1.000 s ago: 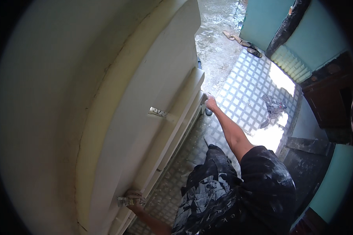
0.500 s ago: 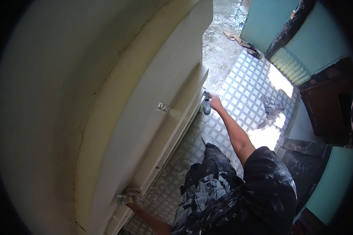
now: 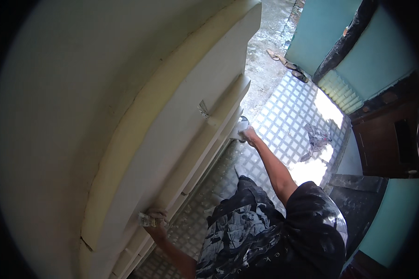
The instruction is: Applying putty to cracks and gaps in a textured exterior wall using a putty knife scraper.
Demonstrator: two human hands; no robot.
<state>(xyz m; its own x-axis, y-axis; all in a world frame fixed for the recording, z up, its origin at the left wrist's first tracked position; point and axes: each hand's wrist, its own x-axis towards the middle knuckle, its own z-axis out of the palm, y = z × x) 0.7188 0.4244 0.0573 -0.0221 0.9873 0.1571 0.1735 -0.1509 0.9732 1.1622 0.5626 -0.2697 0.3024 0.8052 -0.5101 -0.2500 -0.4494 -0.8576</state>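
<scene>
My left hand (image 3: 158,220) is closed around a crumpled pale, mottled piece (image 3: 145,219), perhaps cloth or paper, at the lower part of a cream stepped ledge (image 3: 184,179). Its material cannot be made out. Further up, at the far end of the ledge, my right hand (image 3: 250,135) is closed on a small white flat piece (image 3: 243,125). The fingers there are small and partly hidden. A dark shoe-like shape (image 3: 244,119) shows just behind that hand. White smears cover my dark clothes (image 3: 246,228).
A cream wall (image 3: 139,153) with a yellowish curved band rises on the left. On the checked tile floor (image 3: 283,107) lies a crumpled grey plastic sheet (image 3: 317,138). Several sandals (image 3: 288,66) lie by the teal wall (image 3: 321,32). Brown wooden furniture (image 3: 381,149) stands at right.
My right hand has moved slightly down and toward me, and the white piece in it now shows. The left hand keeps its grip, a little higher in view. The whole view has shifted slightly.
</scene>
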